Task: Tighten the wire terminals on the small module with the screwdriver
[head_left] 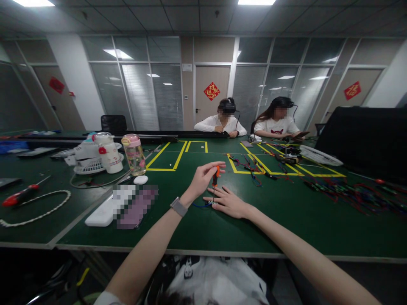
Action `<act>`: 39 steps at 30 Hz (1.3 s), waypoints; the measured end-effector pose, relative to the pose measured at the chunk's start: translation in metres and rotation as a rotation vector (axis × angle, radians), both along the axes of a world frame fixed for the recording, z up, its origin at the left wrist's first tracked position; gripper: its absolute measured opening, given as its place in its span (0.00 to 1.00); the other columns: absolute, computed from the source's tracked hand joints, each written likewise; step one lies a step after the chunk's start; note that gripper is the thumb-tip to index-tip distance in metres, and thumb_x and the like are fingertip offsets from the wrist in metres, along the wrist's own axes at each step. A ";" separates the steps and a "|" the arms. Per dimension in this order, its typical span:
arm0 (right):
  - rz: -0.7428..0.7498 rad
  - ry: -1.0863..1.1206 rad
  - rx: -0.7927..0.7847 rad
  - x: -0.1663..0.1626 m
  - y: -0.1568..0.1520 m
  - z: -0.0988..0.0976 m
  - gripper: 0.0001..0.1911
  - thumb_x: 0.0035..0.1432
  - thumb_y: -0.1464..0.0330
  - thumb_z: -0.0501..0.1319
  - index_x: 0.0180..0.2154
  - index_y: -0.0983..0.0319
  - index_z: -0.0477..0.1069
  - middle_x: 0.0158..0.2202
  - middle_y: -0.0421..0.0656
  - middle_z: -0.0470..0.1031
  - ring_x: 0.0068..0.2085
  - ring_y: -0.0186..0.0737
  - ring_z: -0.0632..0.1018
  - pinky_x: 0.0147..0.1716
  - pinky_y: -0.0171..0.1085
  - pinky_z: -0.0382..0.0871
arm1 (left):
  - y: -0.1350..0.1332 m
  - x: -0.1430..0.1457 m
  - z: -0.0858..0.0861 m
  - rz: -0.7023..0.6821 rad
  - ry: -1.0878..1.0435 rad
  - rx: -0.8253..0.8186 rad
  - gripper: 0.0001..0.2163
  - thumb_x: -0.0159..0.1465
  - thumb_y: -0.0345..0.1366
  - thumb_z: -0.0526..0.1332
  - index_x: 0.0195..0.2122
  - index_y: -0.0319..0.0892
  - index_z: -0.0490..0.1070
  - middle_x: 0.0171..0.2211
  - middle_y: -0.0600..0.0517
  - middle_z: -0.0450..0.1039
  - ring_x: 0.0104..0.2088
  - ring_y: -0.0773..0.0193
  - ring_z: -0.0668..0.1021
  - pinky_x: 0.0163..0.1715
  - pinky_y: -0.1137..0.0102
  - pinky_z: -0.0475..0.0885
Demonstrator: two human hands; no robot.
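Note:
My left hand (203,178), with a grey-banded watch (179,207) on its wrist, is closed around the orange-and-black handle of a screwdriver (218,173). The screwdriver stands nearly upright, its shaft pointing down at a small part with a blue wire (209,203) on the green tabletop. Fingers spread, my right hand (232,203) lies flat on the table beside that part. Its thumb and fingertips are close around the part and the screwdriver tip. The part is mostly hidden, and I cannot tell whether the tip touches it.
Left of my arms lie a white box (101,209), a pink bottle (135,154), a white bottle (110,152) and a red-handled screwdriver (20,195). Wired parts (352,192) pile up at right, beyond yellow tape outlines (160,170). Two people (226,118) sit across the table.

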State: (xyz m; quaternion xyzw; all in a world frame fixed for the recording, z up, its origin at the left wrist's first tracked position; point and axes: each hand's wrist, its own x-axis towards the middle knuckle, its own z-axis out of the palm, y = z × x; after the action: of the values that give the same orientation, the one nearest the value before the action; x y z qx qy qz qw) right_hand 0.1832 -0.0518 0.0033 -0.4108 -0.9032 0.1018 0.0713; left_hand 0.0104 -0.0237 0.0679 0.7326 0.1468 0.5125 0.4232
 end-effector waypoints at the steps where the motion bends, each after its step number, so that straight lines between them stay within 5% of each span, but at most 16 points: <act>1: -0.001 0.001 -0.003 0.000 0.000 0.000 0.26 0.69 0.51 0.42 0.65 0.43 0.54 0.72 0.42 0.46 0.71 0.48 0.48 0.67 0.60 0.35 | 0.001 0.000 0.000 -0.035 -0.003 -0.032 0.15 0.68 0.40 0.55 0.51 0.40 0.75 0.46 0.44 0.77 0.44 0.57 0.80 0.42 0.66 0.76; 7: 0.000 0.009 -0.014 0.001 0.002 -0.003 0.25 0.69 0.52 0.44 0.65 0.43 0.54 0.72 0.41 0.46 0.71 0.49 0.47 0.67 0.60 0.33 | -0.002 0.000 0.004 0.066 0.024 0.030 0.11 0.67 0.38 0.59 0.45 0.39 0.76 0.39 0.46 0.77 0.38 0.61 0.81 0.39 0.68 0.76; 14: -0.003 0.050 -0.014 0.003 0.004 -0.007 0.24 0.69 0.53 0.46 0.64 0.42 0.56 0.71 0.40 0.49 0.71 0.49 0.49 0.67 0.60 0.32 | -0.004 0.000 0.004 0.467 0.096 0.383 0.04 0.62 0.35 0.65 0.35 0.41 0.78 0.29 0.54 0.65 0.30 0.66 0.72 0.34 0.71 0.69; 17: -0.001 0.075 -0.017 0.003 0.003 -0.006 0.24 0.68 0.53 0.47 0.64 0.42 0.57 0.71 0.40 0.50 0.71 0.50 0.49 0.67 0.60 0.33 | -0.004 0.000 0.003 0.410 0.107 0.353 0.07 0.65 0.37 0.62 0.39 0.42 0.78 0.32 0.52 0.68 0.32 0.66 0.73 0.36 0.70 0.70; 21: 0.003 0.103 -0.008 0.002 0.002 -0.005 0.23 0.69 0.54 0.47 0.63 0.42 0.58 0.71 0.40 0.50 0.71 0.49 0.50 0.67 0.60 0.33 | -0.002 0.000 0.002 0.173 0.044 0.126 0.14 0.70 0.38 0.53 0.49 0.40 0.74 0.46 0.45 0.74 0.40 0.62 0.79 0.39 0.68 0.74; 24: 0.001 0.130 -0.016 0.003 0.002 -0.005 0.23 0.68 0.53 0.49 0.62 0.43 0.60 0.70 0.41 0.52 0.71 0.49 0.51 0.66 0.61 0.34 | -0.002 0.001 0.003 0.045 0.016 -0.001 0.14 0.68 0.39 0.56 0.49 0.39 0.74 0.45 0.44 0.76 0.41 0.59 0.81 0.40 0.67 0.76; 34: 0.002 0.272 -0.040 0.004 0.005 -0.008 0.20 0.64 0.56 0.56 0.57 0.45 0.68 0.67 0.42 0.61 0.69 0.50 0.57 0.66 0.61 0.38 | -0.005 0.004 -0.001 0.244 0.043 0.138 0.07 0.62 0.37 0.64 0.38 0.41 0.77 0.35 0.51 0.69 0.33 0.66 0.77 0.35 0.71 0.75; 39: 0.007 0.251 -0.044 0.004 0.004 -0.006 0.21 0.64 0.56 0.57 0.58 0.46 0.67 0.68 0.44 0.59 0.69 0.49 0.57 0.66 0.60 0.38 | -0.003 0.003 -0.002 0.107 0.005 0.064 0.13 0.69 0.40 0.54 0.45 0.41 0.75 0.45 0.47 0.72 0.39 0.63 0.79 0.37 0.71 0.75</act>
State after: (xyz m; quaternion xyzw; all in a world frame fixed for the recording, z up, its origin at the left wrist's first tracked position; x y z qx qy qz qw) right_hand 0.1874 -0.0475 -0.0022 -0.3931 -0.8862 0.1723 0.1745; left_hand 0.0138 -0.0270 0.0657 0.7382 0.1702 0.5369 0.3713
